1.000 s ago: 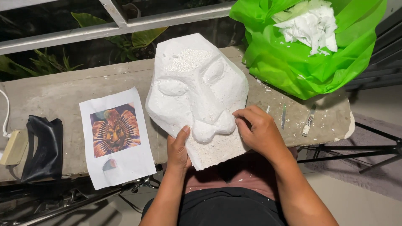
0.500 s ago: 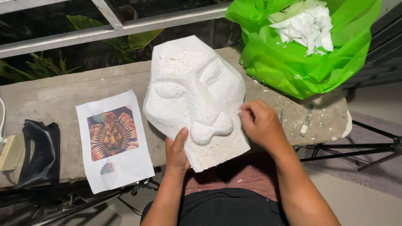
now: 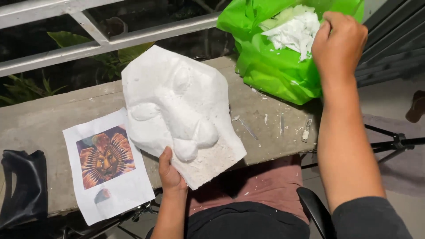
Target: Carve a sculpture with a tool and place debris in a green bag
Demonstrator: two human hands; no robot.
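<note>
Our left hand (image 3: 170, 175) grips the lower edge of the white foam face carving (image 3: 181, 110), which leans over the concrete ledge's (image 3: 40, 124) front edge. Our right hand (image 3: 338, 40) is clenched above the green bag (image 3: 270, 66) of foam scraps at the ledge's right end, well apart from the carving.

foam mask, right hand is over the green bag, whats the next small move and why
Probably open the right hand and let whatever it carries drop into the green bag, which already holds white foam scraps. The hand is closed directly above the bag's mouth, while the left hand alone grips the carved foam mask by its lower edge on the concrete ledge.
</note>
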